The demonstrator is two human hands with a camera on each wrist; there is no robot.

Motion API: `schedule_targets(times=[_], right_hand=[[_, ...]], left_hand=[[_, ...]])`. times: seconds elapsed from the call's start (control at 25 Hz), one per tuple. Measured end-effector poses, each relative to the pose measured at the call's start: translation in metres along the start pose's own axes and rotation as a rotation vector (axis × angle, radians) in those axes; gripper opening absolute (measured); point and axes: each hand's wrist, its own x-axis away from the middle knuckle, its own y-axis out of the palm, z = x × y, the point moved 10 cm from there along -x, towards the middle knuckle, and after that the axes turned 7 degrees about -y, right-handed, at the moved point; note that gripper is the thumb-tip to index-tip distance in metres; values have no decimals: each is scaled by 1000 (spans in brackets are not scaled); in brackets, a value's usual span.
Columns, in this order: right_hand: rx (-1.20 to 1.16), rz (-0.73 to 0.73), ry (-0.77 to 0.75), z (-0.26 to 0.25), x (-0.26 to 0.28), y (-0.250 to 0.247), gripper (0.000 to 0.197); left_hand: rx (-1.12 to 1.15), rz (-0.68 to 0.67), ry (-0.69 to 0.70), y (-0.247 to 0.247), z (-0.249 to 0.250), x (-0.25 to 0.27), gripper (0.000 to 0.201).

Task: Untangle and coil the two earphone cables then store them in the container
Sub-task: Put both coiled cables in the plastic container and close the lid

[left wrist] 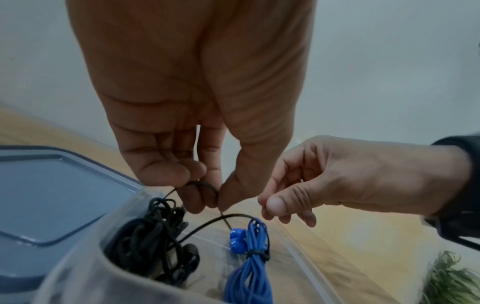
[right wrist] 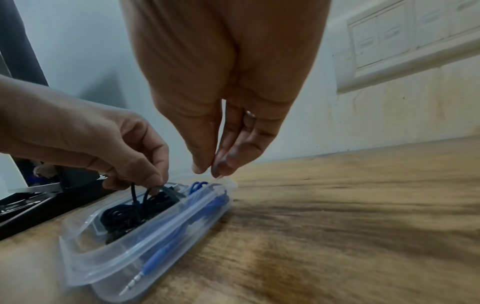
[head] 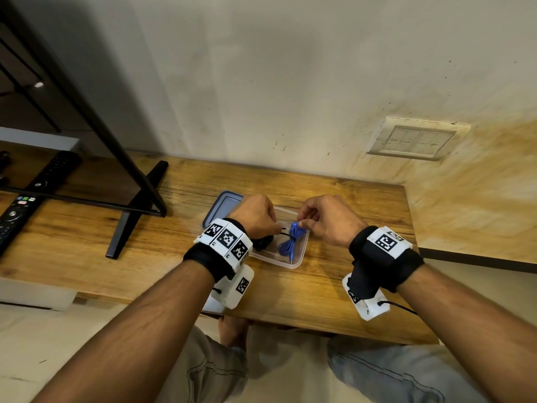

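Observation:
A clear plastic container (head: 296, 264) sits mid-table. In its left half lies the bundled black earphone cable (left wrist: 145, 236); in its right half lies the coiled blue earphone cable (head: 287, 242), with a black strand wrapped round its waist (left wrist: 257, 253). My left hand (head: 276, 228) hovers over the container and pinches a loop of the black cable (left wrist: 205, 185). My right hand (head: 302, 223) has thumb and fingertips pinched together at the container's far right rim (right wrist: 228, 182), just beside the top of the blue coil (right wrist: 197, 184). The blue plug (right wrist: 145, 269) lies at the near end.
The blue-grey lid (head: 222, 206) lies behind the container on the left. A black TV stand leg (head: 130, 222) and two remotes (head: 14, 216) occupy the left of the wooden table (head: 334, 301). A switch plate (head: 415, 141) is on the wall. The table's front edge is near my knees.

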Motion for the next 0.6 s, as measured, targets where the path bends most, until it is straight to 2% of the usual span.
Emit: schedule_targets(times=[0.2, 0.4, 0.52, 0.6], right_hand=[[24, 7, -22, -3, 0, -3, 5], [17, 47, -43, -11, 2, -10, 6], [11, 91, -66, -17, 2, -17, 5], [1, 107, -71, -19, 3, -21, 6]], left_hand=[[-38, -21, 39, 8, 5, -3, 6], [0, 33, 94, -5, 12, -2, 18], [157, 253, 3, -50, -17, -7, 21], [47, 419, -179, -75, -57, -11, 34]])
